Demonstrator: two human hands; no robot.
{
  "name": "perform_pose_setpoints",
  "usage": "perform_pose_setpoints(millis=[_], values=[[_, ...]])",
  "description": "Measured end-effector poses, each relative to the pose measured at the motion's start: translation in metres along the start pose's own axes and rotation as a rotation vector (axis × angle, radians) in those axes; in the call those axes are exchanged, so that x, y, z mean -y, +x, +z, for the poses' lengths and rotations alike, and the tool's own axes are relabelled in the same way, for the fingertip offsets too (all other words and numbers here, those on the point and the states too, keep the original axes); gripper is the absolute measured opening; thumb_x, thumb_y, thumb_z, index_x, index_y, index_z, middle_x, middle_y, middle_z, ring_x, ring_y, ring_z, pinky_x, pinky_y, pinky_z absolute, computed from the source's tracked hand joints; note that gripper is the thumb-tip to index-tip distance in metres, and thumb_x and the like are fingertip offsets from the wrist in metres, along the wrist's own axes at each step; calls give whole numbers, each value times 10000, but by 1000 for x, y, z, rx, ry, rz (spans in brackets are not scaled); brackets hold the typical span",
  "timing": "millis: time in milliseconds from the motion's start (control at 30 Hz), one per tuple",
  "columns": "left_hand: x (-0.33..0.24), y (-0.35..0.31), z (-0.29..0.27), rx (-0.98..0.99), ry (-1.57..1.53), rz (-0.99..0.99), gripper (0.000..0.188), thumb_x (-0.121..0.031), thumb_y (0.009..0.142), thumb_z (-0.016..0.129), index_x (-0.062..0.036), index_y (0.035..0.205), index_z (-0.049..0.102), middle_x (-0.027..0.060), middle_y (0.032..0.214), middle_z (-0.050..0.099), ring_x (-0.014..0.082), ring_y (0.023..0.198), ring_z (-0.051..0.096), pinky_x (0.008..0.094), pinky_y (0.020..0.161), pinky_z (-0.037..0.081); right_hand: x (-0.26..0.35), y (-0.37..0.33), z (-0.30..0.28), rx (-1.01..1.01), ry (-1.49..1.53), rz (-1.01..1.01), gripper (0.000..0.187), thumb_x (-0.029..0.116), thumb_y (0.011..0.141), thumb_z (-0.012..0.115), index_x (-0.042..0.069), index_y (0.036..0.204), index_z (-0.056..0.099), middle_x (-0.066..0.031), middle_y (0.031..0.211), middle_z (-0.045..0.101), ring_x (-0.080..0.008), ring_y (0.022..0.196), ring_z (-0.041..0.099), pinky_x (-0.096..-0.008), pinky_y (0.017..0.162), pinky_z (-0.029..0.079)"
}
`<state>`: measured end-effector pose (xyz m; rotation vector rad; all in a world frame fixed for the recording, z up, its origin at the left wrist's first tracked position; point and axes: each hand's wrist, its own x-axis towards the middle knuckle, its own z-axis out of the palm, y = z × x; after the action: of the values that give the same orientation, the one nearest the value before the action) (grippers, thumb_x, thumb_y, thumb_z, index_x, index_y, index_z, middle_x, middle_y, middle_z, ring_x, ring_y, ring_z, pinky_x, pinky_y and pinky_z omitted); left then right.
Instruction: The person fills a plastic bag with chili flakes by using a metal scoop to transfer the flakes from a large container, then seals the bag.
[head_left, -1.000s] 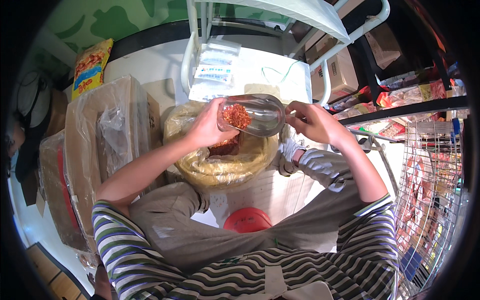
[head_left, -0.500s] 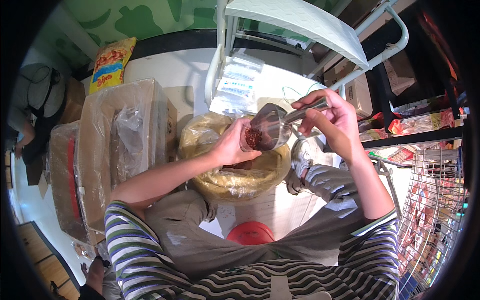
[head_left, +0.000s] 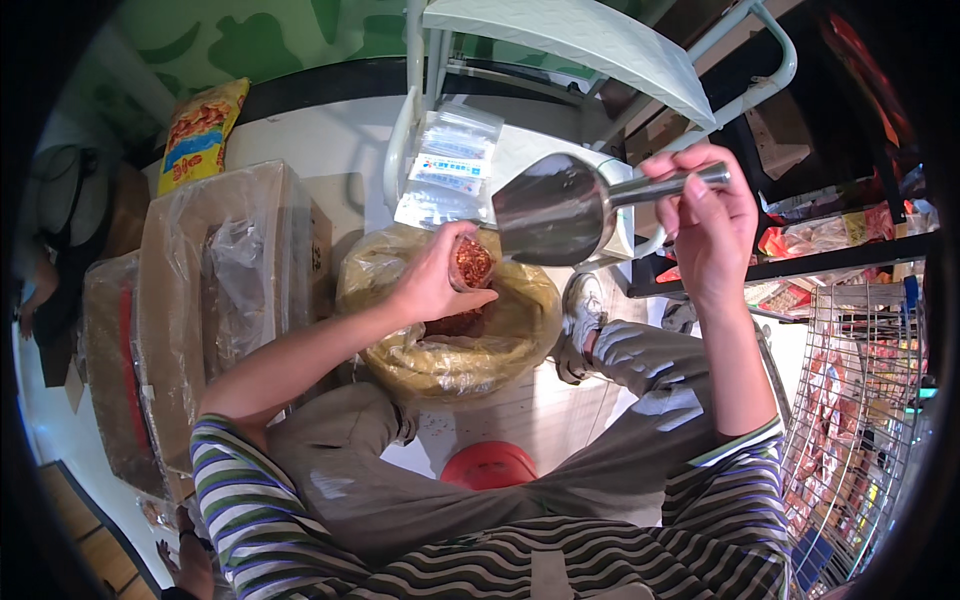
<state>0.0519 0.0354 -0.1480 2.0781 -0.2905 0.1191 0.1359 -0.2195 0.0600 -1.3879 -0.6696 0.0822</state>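
Note:
My left hand (head_left: 440, 275) is wrapped round a small clear container of red chili flakes (head_left: 473, 262), its open end facing up. Below it stands a large round sack lined with yellowish plastic (head_left: 450, 372), with dark red contents partly hidden by my hand. In my right hand (head_left: 708, 215) is a metal scoop (head_left: 560, 212), gripped by its handle. The scoop's broad bowl points left, above the sack's right side and apart from the container. Its bowl looks mostly bare, with dark reflections.
Clear plastic bags (head_left: 448, 165) lie beyond the sack, beside a pale step ladder (head_left: 590, 55). Cardboard boxes (head_left: 165, 300) and a yellow packet (head_left: 203, 135) stand left. A wire basket (head_left: 850, 420) and shelf are right; a red stool (head_left: 489, 465) is between my legs. Another person's arm (head_left: 190, 565) shows lower left.
My right hand has drawn the scoop up and to the right, away from the container. The container now sits upright and apart from the scoop, with the flakes visible inside.

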Motion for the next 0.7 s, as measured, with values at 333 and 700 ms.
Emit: perform_pose_setpoints(millis=[333, 700], values=[[-18, 7, 4, -198, -399, -93, 837, -127, 749, 887, -54, 1367, 327, 109, 1222, 530, 191, 1171, 545, 347, 1012, 463, -2, 2, -8, -69, -81, 49, 173, 89, 978, 560, -8, 1118, 591, -180, 1038, 717, -65, 615, 482, -203, 584, 406], [11, 23, -2, -398, -426, -176, 846, -227, 743, 887, -17, 1359, 347, 167, 1194, 582, 230, 1064, 633, 369, 947, 513, -21, -4, -2, 44, -122, 206, 145, 9, 960, 563, 8, 1101, 597, -134, 1036, 724, -32, 637, 533, -175, 592, 439]])
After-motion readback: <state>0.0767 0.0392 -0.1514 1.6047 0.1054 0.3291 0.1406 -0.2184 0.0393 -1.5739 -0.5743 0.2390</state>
